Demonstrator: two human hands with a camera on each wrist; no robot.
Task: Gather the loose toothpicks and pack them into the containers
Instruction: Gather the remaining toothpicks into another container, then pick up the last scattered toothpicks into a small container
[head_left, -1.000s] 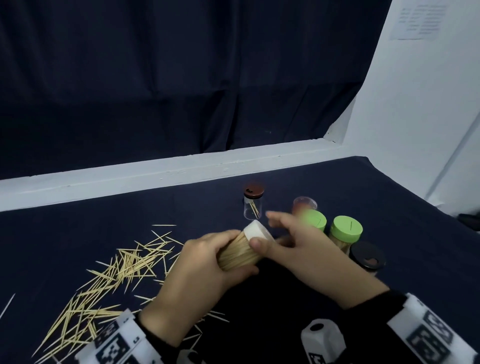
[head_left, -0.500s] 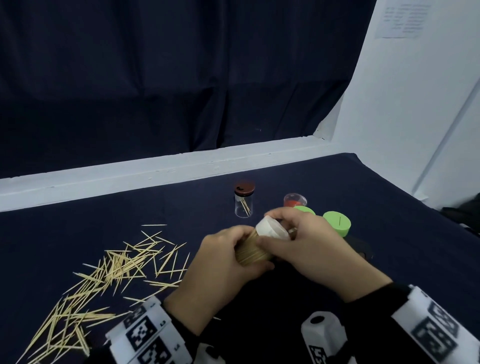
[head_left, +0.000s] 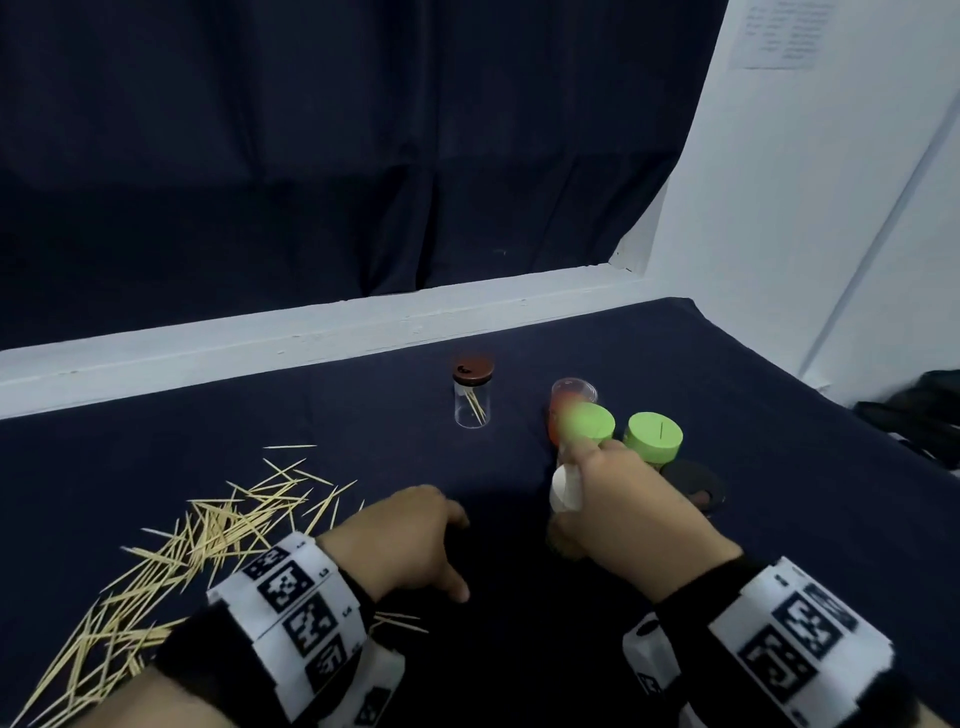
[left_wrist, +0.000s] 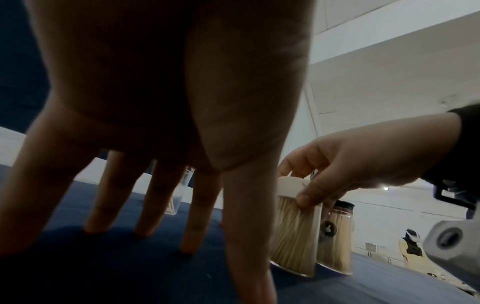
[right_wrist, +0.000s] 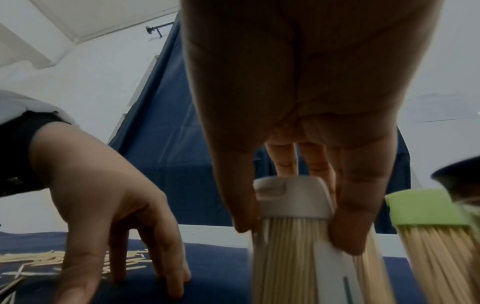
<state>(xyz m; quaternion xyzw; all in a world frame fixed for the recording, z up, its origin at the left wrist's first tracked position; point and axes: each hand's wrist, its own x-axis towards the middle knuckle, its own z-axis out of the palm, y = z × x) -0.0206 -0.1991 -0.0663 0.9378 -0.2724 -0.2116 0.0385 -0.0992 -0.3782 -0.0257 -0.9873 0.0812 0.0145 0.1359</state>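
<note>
A white-capped container (right_wrist: 298, 236) packed full of toothpicks stands upright just beside the green-lidded jars (head_left: 652, 436); loose toothpicks (head_left: 208, 540) lie scattered well to its left.

Loose toothpicks (head_left: 208, 540): scattered on the table (head_left: 779, 415), left of the left hand (head_left: 405, 545).
Toothpick container (head_left: 563, 488): held right of that hand, in front of the capped jars (head_left: 652, 436).
Glass jar (head_left: 471, 397): set behind, apart.

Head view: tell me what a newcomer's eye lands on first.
The pale scatter of loose toothpicks on the dark cloth at lower left stands out most. Next, two bright green lids in the jar cluster at centre right. Just in front, the right hand grips a white-capped container packed with toothpicks, while the left hand rests fingertips on the cloth.
</note>
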